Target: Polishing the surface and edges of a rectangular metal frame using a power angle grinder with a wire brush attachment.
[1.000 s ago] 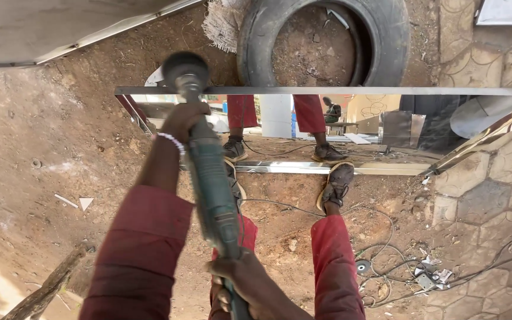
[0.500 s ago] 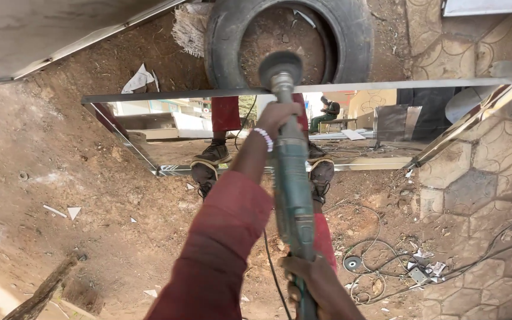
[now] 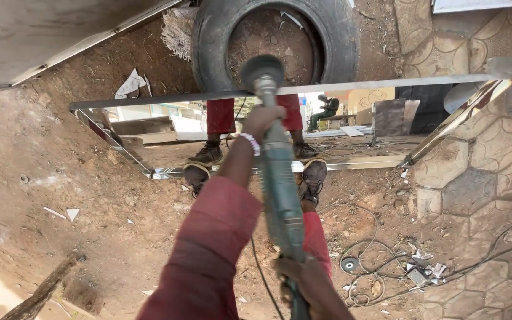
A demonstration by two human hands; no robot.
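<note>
I hold a green angle grinder (image 3: 280,195) with both hands. My left hand (image 3: 262,121) grips its body just behind the head, a beaded bracelet on the wrist. Near the bottom edge my right hand (image 3: 306,284) is closed around the rear handle. The grinder's round disc head (image 3: 262,71) sits at the top bar of a shiny, mirror-like metal frame (image 3: 149,101) that stands on the dirt. The frame's surface reflects my red trousers and shoes. My feet (image 3: 312,178) stand at its lower bar.
A big black tyre (image 3: 208,41) lies on the dirt behind the frame. Tangled cables and a loose disc (image 3: 349,265) lie on the ground at the right, beside patterned paving (image 3: 481,195). A pale sheet panel (image 3: 42,29) fills the top left. A wooden stick (image 3: 37,296) lies bottom left.
The grinder head has travelled right along the frame's top bar, from left of the tyre to in front of it. Both hands keep their grip.
</note>
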